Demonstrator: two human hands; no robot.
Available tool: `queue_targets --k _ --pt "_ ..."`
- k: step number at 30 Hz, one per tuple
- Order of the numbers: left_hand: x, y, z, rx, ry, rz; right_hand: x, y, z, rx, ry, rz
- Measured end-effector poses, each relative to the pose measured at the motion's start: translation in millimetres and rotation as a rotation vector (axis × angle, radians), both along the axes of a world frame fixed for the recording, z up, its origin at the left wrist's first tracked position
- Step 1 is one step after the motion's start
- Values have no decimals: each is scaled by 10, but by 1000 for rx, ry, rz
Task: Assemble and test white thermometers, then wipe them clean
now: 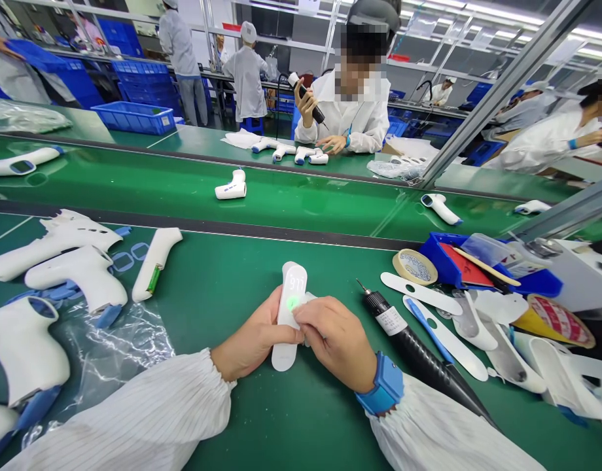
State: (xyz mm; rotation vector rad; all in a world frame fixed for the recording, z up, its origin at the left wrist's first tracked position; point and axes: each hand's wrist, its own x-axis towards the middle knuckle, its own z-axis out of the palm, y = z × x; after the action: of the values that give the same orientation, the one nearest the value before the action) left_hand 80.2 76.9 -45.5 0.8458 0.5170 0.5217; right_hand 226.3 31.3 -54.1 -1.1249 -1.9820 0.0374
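Observation:
A slim white thermometer point(287, 327) is held upright over the green bench, with lit digits near its top and a green light below them. My left hand point(258, 333) wraps round its left side, the thumb lying across the front. Fingers of my right hand point(337, 333) are pinched together at its right edge, beside the green light. A pale piece shows behind those fingers, its kind unclear. To the right of my right hand lies a black electric screwdriver point(411, 340) with its bit pointing away from me.
White thermometer-gun housings point(80, 278) and a clear plastic bag point(119, 347) lie left. At right are a tape roll point(415, 267), a blue bin point(536, 281) and white cover strips point(448, 340). Beyond the bench runs a green conveyor point(301, 203) carrying thermometers; a co-worker point(350, 98) sits across it.

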Motion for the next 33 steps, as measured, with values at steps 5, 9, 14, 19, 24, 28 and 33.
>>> queue_targets --k 5,9,14,19,24,28,33 --pt "-5 -3 8 26 -13 -10 -12 4 -23 153 -111 -15" --pt "-1 2 4 24 -35 -13 -12 -7 -7 155 -178 -7" --pt "3 3 -3 6 -17 -17 33 -12 31 178 -262 31" --pt "6 10 -14 1 -9 -29 71 3 42 180 -312 67" --pt "2 7 -6 -11 30 -14 118 3 35 182 -285 60" --pt "-8 1 31 11 69 -30 198 25 -1 140 -30 -70" --pt "-20 -9 55 -27 58 -88 266 105 -85 -229 530 -302"
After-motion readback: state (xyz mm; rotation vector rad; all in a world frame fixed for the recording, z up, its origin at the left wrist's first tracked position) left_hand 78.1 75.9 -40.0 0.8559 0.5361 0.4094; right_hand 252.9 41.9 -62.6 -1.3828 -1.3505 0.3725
